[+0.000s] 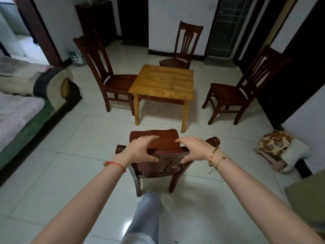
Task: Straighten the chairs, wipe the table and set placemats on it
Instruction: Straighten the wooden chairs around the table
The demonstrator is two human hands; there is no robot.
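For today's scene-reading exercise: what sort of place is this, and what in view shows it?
Probably a home's living-dining room: a small wooden table with four dark wooden chairs round it, a covered sofa at the left, and a tiled floor.

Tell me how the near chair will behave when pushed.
The near chair looks solid wood: probably stiff, fairly heavy. Glossy floor tiles should let it slide. The left hand and right hand grip its top rail, so it may tip forward.
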